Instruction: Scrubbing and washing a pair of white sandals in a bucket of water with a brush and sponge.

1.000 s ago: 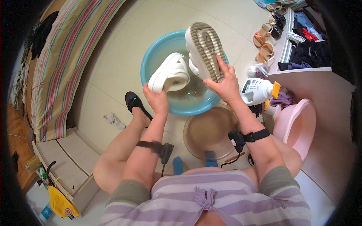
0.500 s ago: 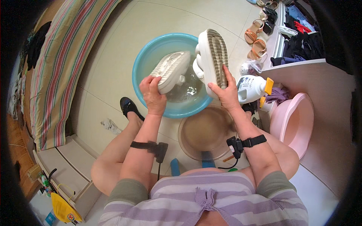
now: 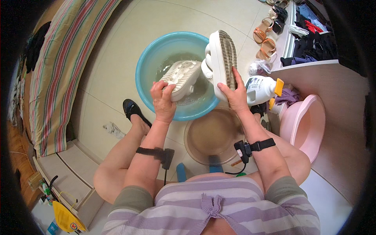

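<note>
My left hand is closed around the near end of a white thick-soled sandal, which slants over the blue basin of cloudy water. Its ridged sole edge and pale top face up; I cannot tell whether its lower side touches the water. In my right hand is a second white sandal, tipped on its side above the basin's right rim. Its ridged, brownish-stained sole points right, its straps left. My thumb lies on its sidewall and my fingers on the sole.
Between my feet stands a clear tub of brown water. At right are a white bottle with a yellow cap, a pink basin and orange sandals. A greyish cloth lies on the floor at left.
The left-hand sandal has moved slightly nearer and right, its angle shifted, and my left hand has followed. The right-hand sandal has turned a little, its grip unchanged.
</note>
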Action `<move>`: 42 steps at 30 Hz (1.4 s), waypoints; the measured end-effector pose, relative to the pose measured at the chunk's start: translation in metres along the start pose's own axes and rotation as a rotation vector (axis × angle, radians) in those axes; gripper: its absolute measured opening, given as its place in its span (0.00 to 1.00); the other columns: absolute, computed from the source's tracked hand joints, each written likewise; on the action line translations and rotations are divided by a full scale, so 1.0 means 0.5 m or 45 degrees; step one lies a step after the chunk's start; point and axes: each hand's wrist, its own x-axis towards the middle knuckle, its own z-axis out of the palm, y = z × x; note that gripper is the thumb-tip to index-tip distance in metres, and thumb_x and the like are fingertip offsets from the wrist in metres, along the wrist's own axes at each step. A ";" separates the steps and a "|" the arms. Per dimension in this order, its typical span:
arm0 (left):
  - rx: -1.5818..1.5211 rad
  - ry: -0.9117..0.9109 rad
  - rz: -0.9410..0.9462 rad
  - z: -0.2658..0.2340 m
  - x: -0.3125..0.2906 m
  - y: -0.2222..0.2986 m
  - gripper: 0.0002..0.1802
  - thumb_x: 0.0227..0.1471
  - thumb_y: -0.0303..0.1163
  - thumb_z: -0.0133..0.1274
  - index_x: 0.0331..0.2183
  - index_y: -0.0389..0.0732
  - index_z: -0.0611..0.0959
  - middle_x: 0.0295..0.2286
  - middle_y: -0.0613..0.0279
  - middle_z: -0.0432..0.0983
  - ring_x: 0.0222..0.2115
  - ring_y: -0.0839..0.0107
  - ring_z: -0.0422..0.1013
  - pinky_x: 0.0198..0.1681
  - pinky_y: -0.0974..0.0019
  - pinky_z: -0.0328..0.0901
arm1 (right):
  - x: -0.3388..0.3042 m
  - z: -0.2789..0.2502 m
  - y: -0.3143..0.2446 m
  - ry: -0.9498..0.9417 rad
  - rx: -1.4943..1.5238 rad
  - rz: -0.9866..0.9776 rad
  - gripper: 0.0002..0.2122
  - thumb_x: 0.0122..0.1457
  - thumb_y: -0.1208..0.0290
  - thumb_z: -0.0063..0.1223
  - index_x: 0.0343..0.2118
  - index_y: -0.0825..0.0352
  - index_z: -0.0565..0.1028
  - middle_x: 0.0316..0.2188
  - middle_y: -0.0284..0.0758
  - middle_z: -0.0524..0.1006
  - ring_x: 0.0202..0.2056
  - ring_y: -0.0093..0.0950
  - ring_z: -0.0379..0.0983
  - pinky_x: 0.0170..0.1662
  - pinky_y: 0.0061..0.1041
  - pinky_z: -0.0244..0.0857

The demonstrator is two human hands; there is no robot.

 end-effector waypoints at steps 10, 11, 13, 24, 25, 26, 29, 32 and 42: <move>-0.343 0.205 -1.077 0.020 -0.011 -0.033 0.27 0.45 0.20 0.52 0.48 0.38 0.64 0.44 0.52 0.66 0.44 0.54 0.65 0.49 0.58 0.61 | 0.005 0.002 0.021 -0.014 0.112 0.072 0.41 0.43 0.56 0.65 0.59 0.69 0.60 0.52 0.47 0.66 0.53 0.36 0.64 0.56 0.29 0.56; -0.630 0.196 -1.387 0.021 -0.020 -0.048 0.27 0.48 0.24 0.53 0.49 0.38 0.63 0.45 0.52 0.65 0.43 0.56 0.66 0.48 0.59 0.62 | 0.004 0.008 0.011 -0.026 0.119 0.071 0.41 0.43 0.56 0.65 0.59 0.69 0.60 0.52 0.47 0.66 0.53 0.36 0.64 0.56 0.29 0.56; -0.859 0.117 -1.631 0.032 -0.042 -0.078 0.27 0.52 0.29 0.53 0.51 0.39 0.60 0.48 0.52 0.65 0.44 0.58 0.68 0.49 0.57 0.63 | 0.002 0.009 -0.004 -0.046 0.316 0.177 0.41 0.43 0.56 0.65 0.59 0.71 0.60 0.53 0.46 0.65 0.53 0.35 0.63 0.57 0.28 0.55; -0.826 -0.317 -1.952 0.072 -0.068 -0.061 0.34 0.55 0.33 0.49 0.60 0.42 0.55 0.53 0.54 0.60 0.49 0.62 0.62 0.48 0.57 0.62 | 0.006 -0.011 -0.008 -0.024 0.291 0.166 0.41 0.45 0.54 0.63 0.59 0.72 0.60 0.54 0.46 0.65 0.54 0.33 0.63 0.56 0.28 0.56; -0.685 -0.349 -1.796 0.065 -0.062 -0.064 0.36 0.54 0.32 0.50 0.61 0.42 0.54 0.53 0.54 0.60 0.50 0.63 0.61 0.47 0.58 0.62 | 0.004 -0.008 -0.014 -0.024 0.299 0.162 0.41 0.45 0.54 0.63 0.59 0.72 0.60 0.54 0.46 0.65 0.54 0.33 0.63 0.56 0.28 0.56; -0.677 -0.344 -1.788 0.057 -0.053 -0.069 0.36 0.54 0.32 0.50 0.61 0.42 0.54 0.53 0.54 0.60 0.50 0.63 0.61 0.47 0.58 0.62 | 0.002 -0.004 -0.021 -0.057 0.335 0.196 0.41 0.46 0.54 0.62 0.59 0.73 0.58 0.54 0.45 0.65 0.53 0.33 0.64 0.56 0.29 0.57; -0.657 -0.323 -1.755 0.024 -0.009 -0.058 0.37 0.54 0.33 0.49 0.61 0.40 0.52 0.54 0.54 0.59 0.50 0.63 0.61 0.47 0.60 0.60 | -0.005 -0.008 -0.055 -0.146 0.522 0.310 0.41 0.48 0.53 0.60 0.60 0.73 0.56 0.53 0.44 0.66 0.52 0.31 0.65 0.55 0.29 0.58; -0.877 -0.256 -1.843 -0.025 0.060 -0.006 0.37 0.55 0.33 0.49 0.61 0.39 0.52 0.54 0.55 0.59 0.50 0.62 0.62 0.48 0.58 0.61 | -0.009 -0.017 -0.070 -0.259 0.768 0.468 0.40 0.50 0.52 0.58 0.60 0.71 0.56 0.51 0.41 0.67 0.50 0.30 0.66 0.53 0.29 0.60; -1.502 -0.147 -1.638 -0.216 0.216 0.142 0.19 0.56 0.33 0.49 0.47 0.34 0.69 0.45 0.52 0.68 0.45 0.62 0.68 0.46 0.61 0.66 | -0.058 -0.029 -0.186 -0.571 1.409 0.590 0.33 0.54 0.46 0.49 0.58 0.61 0.59 0.51 0.39 0.68 0.49 0.34 0.69 0.48 0.38 0.68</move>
